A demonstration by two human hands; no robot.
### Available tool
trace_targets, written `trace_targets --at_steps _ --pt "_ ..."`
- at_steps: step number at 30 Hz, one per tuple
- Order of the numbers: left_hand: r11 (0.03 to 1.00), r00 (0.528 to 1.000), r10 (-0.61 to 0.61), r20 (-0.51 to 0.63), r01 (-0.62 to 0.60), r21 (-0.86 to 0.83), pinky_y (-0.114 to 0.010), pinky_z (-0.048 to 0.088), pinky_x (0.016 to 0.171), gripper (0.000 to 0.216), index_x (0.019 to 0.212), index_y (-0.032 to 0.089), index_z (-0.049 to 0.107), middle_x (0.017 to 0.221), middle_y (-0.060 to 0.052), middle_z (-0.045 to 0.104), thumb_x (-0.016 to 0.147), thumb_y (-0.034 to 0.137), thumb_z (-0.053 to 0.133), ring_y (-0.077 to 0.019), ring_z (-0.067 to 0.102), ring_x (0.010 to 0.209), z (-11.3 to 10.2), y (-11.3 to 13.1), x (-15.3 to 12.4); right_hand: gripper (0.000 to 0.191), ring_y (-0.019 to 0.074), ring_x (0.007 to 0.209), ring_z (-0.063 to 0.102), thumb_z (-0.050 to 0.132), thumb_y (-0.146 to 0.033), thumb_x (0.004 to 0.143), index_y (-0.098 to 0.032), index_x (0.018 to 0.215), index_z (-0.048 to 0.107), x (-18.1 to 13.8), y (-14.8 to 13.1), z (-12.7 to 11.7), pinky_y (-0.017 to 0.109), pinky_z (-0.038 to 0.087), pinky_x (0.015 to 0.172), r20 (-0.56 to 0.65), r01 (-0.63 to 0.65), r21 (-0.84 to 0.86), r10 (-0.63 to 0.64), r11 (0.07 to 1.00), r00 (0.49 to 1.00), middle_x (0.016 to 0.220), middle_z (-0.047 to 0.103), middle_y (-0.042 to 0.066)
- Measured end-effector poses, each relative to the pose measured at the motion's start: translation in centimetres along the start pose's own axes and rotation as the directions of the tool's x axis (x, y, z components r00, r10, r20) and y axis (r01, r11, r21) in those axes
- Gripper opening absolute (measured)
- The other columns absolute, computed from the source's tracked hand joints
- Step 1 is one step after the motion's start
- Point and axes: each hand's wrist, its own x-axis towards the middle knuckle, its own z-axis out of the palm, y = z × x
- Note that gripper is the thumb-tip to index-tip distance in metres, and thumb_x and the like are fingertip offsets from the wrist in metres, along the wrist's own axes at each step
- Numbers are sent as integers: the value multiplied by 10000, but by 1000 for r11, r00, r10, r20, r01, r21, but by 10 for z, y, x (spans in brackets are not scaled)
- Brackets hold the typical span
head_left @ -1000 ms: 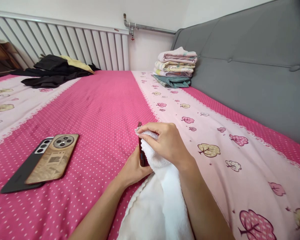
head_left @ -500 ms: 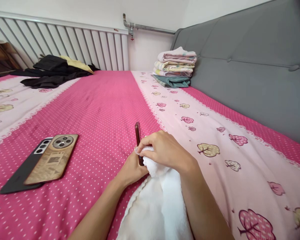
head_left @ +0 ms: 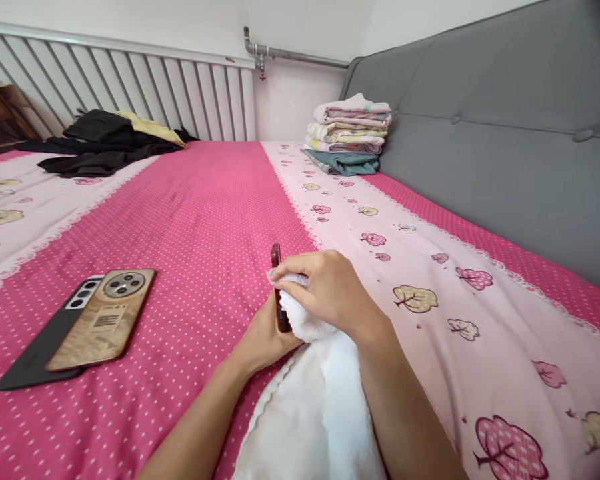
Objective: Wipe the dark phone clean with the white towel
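Note:
My left hand (head_left: pixel 264 337) grips a dark red phone (head_left: pixel 277 257) that stands on edge above the pink dotted bedsheet (head_left: pixel 200 220). My right hand (head_left: pixel 330 288) presses a bunched white towel (head_left: pixel 320 400) against the phone's right face, near its top. The rest of the towel trails down between my forearms toward me. Most of the phone is hidden behind the towel and my fingers.
Two phones lie face down at the left, a gold-brown one (head_left: pixel 103 319) overlapping a black one (head_left: pixel 40 350). Black and yellow clothes (head_left: pixel 105 137) lie at the far left. A stack of folded cloths (head_left: pixel 350 133) sits by the grey padded headboard (head_left: pixel 505 133).
My right hand slid the towel down the phone, then back up toward its top edge. The left hand kept its hold on the phone.

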Motion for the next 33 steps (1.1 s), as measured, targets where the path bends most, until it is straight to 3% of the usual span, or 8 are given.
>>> trace_targets --at_steps 33 --pt "1000 1000 -2 -1 2 7 -345 471 719 562 1148 172 434 931 -52 593 680 379 666 -236 563 891 1 3 -1 134 163 824 655 606 -195 811 -259 863 711 -1 0 0 262 470 754 4 2 3 -2 1000 1000 868 718 -43"
